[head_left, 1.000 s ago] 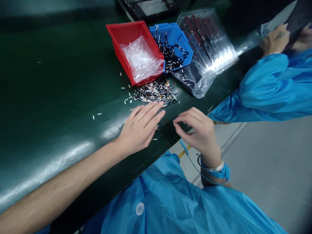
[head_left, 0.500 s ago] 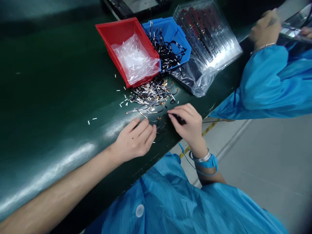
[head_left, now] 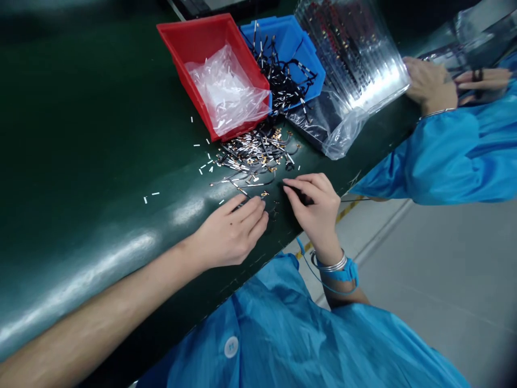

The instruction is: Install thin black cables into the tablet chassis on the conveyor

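My left hand rests palm down on the dark green table, fingers curled together, their tips touching small dark parts at the near edge of a pile of small metal and black parts. My right hand sits just right of it, fingers bent and pinched around a small dark piece that I cannot make out. It wears a blue wrist strap with a thin cord.
A red bin holds a clear plastic bag. Beside it a blue bin holds black wired parts. A clear plastic tray in a bag lies at the right; another person's hand touches it. Tiny white bits are scattered about.
My left hand drew back from the pile and curled its fingers. My right hand moved up toward the pile. The other person's hand came down to the clear tray.
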### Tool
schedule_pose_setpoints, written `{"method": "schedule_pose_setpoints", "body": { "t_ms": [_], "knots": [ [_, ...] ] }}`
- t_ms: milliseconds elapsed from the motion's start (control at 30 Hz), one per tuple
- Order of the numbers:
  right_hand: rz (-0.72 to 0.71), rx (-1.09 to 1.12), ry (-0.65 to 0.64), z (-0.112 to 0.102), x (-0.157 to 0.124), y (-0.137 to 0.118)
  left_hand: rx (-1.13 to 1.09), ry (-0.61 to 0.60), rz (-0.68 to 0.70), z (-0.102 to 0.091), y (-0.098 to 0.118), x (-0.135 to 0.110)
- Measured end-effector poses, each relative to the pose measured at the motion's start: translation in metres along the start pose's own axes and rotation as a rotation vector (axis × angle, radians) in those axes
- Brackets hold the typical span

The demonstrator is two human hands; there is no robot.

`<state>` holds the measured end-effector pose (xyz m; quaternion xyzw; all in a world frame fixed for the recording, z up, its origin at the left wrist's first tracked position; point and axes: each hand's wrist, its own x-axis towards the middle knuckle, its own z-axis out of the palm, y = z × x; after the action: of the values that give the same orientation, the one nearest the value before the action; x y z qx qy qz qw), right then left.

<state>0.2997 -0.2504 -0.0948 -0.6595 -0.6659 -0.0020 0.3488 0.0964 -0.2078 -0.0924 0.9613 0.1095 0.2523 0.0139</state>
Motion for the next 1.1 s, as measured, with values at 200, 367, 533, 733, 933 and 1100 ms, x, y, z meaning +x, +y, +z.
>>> {"method": "schedule_pose_setpoints", "body": {
  "t_ms": [200, 367, 533, 733, 933, 1100],
  "knots": [
    [0.054, 0.072, -0.031, 0.004, 0.003, 0.006, 0.034, -0.008, 0.062, 0.001, 0.000, -0.001],
    [-0.029, 0.107, -0.051, 0.004, 0.005, 0.000, 0.028, -0.036, 0.068, 0.002, 0.000, -0.001],
    [-0.234, 0.125, -0.107, 0.007, 0.004, -0.004, 0.022, -0.037, 0.064, 0.002, 0.000, -0.001],
    [-0.358, 0.015, -0.103, 0.009, 0.002, -0.004, 0.010, -0.040, 0.060, 0.001, -0.001, 0.000],
    [-0.475, -0.145, -0.106, 0.002, -0.003, -0.003, 0.020, -0.045, 0.055, 0.001, -0.001, 0.000],
    [-0.534, -0.224, -0.163, -0.004, -0.003, -0.007, 0.002, -0.038, 0.047, 0.002, -0.001, 0.000]
  ]
}}
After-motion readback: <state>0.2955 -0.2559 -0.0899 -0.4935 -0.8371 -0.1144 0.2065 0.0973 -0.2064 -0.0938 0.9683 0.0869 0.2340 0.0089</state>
